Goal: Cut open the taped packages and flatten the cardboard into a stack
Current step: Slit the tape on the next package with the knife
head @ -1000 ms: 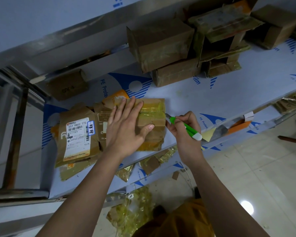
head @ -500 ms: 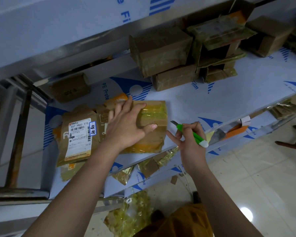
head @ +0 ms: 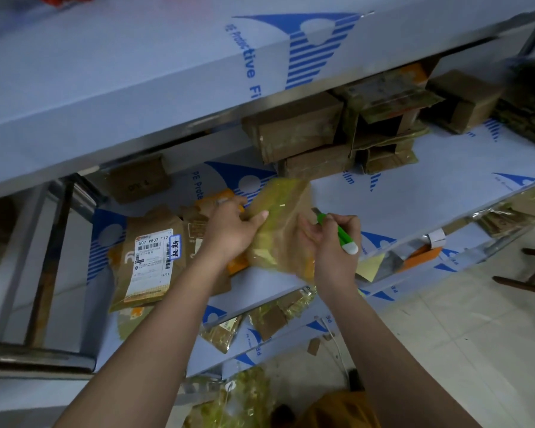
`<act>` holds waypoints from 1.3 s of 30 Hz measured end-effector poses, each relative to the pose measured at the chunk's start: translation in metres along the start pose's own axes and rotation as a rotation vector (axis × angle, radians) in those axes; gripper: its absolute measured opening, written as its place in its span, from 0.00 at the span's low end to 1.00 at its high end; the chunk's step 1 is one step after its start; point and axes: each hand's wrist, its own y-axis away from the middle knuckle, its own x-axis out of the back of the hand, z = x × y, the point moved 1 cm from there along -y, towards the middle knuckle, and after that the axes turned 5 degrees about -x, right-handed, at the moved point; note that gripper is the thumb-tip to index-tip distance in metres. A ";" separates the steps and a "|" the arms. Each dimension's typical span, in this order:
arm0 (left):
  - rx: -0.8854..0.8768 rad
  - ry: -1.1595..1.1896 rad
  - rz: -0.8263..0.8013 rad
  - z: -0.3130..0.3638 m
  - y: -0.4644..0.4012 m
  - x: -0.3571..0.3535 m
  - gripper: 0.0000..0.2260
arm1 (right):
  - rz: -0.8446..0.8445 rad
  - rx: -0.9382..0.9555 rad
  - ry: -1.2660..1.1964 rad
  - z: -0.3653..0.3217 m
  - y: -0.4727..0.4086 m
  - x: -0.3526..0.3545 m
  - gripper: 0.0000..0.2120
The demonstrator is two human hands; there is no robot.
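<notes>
We hold the flattened brown tape-wrapped cardboard package [head: 278, 230] tilted up, left hand [head: 232, 230] gripping its nine o'clock edge. Our right hand [head: 331, 242], at three o'clock, clamps the green utility knife [head: 337, 231] while steadying that edge. Next, probably, lay it on the labelled flattened stack [head: 149, 261] at nine o'clock.

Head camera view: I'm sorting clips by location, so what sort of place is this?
Probably a storeroom or packing workshop: metal shelving under blue protective film, taped cardboard boxes piled on it, a flattened carton with a shipping label, a tiled floor.

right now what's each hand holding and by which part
Left hand grips the taped package by its left edge. Right hand holds the green utility knife by its handle while steadying the package's right side.
</notes>
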 end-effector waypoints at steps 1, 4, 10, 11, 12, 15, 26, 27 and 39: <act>0.031 0.075 -0.008 -0.002 0.002 0.000 0.26 | 0.002 0.015 -0.012 -0.004 -0.004 -0.002 0.05; 0.090 0.261 -0.075 -0.008 0.016 -0.007 0.29 | -0.008 0.067 -0.060 -0.012 -0.014 -0.002 0.07; -0.079 0.201 -0.146 -0.009 0.027 -0.023 0.36 | 0.155 0.272 0.102 0.010 -0.004 0.018 0.06; -0.069 0.196 -0.179 -0.006 0.027 -0.025 0.35 | 0.181 0.267 0.086 0.014 -0.002 0.020 0.07; -0.058 0.165 -0.200 -0.004 0.026 -0.027 0.34 | 0.197 0.264 0.071 0.016 -0.001 0.021 0.07; -0.094 -0.046 -0.124 0.004 0.030 -0.030 0.26 | 0.177 0.281 0.053 0.011 -0.007 0.022 0.05; -0.517 -0.649 -0.154 0.016 0.016 -0.034 0.24 | 0.092 0.162 0.102 -0.012 -0.056 0.040 0.05; -0.499 -0.625 -0.208 0.016 0.011 -0.036 0.23 | 0.138 0.173 0.123 -0.009 -0.053 0.044 0.04; -0.459 -0.659 -0.154 0.015 0.002 -0.062 0.42 | -0.070 0.179 0.040 -0.002 -0.045 0.060 0.07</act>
